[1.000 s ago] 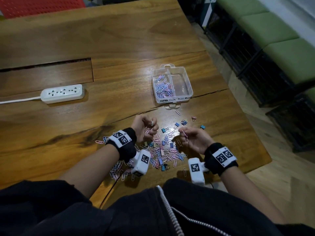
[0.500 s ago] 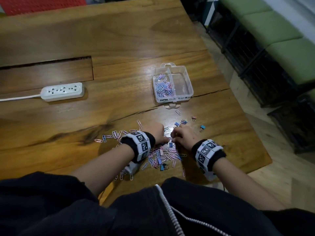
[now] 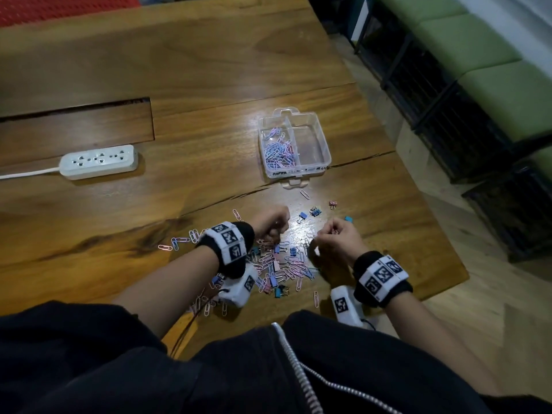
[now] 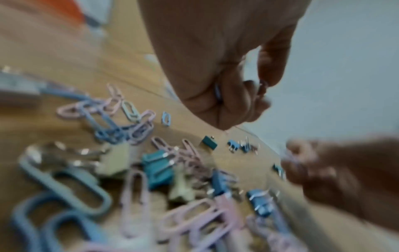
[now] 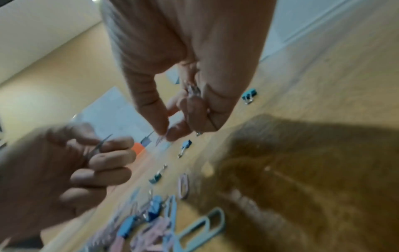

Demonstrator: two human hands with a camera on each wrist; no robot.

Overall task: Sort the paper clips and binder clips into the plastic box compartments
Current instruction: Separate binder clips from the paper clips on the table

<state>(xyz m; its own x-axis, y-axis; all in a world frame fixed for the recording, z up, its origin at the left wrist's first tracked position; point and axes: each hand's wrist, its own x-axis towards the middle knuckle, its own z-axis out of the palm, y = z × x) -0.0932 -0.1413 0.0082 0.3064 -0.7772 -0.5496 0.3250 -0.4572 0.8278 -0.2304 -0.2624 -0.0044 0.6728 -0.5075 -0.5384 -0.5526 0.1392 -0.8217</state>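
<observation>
A clear plastic box (image 3: pixel 324 150) stands beyond my hands; its left compartment holds pink and blue paper clips (image 3: pixel 278 151), and the right one shows nothing inside. A mixed pile of clips (image 3: pixel 283 265) lies on the table between my wrists. My left hand (image 3: pixel 276 231) hovers over the pile's far edge, its fingers curled round a few paper clips (image 4: pixel 217 91). My right hand (image 3: pixel 328 233) is a little to the right. It holds small clips (image 5: pixel 193 92) in its curled fingers while thumb and forefinger pinch together.
Several blue binder clips (image 3: pixel 307 215) and a pink one (image 3: pixel 333 204) lie scattered between the hands and the box, with a loose paper clip (image 3: pixel 304 194) near the box latch. A white power strip (image 3: pixel 98 161) sits far left. The table edge (image 3: pixel 448 249) runs close on the right.
Half a second ago both hands were pressed down on the pile, close together. Now they are lifted slightly and spread apart, each holding clips.
</observation>
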